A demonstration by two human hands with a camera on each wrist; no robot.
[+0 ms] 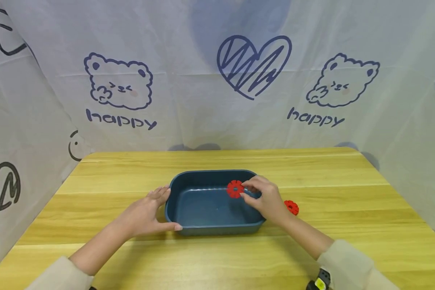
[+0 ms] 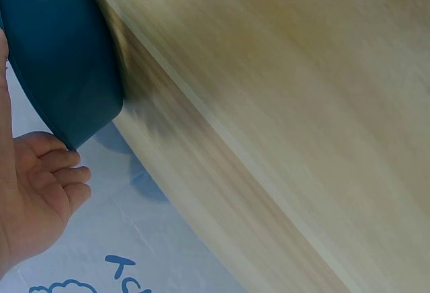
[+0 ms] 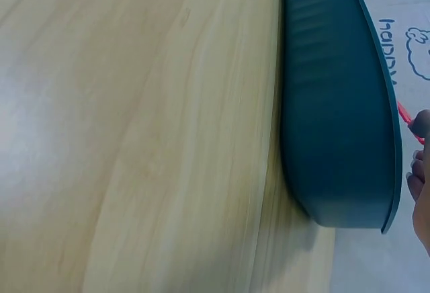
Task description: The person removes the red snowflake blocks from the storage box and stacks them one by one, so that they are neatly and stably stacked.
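A dark blue rectangular plastic bin (image 1: 217,230) stands on the wooden table. My left hand (image 1: 145,213) holds its left end, thumb along the front rim and fingers at the side. In the left wrist view, curled fingertips of the left hand (image 2: 44,195) touch the rim of the bin (image 2: 64,51). Over the bin's right half, my right hand (image 1: 268,199) pinches a red notched plastic disc (image 1: 230,189) between thumb and fingers. The right wrist view shows only a sliver of the disc (image 3: 403,113) beyond the bin (image 3: 339,105).
A second red notched disc (image 1: 294,207) lies on the table (image 1: 348,209) right of the bin, partly covered by my right wrist. Behind the table and at both sides hangs a white cloth (image 1: 188,104) with bear and heart drawings.
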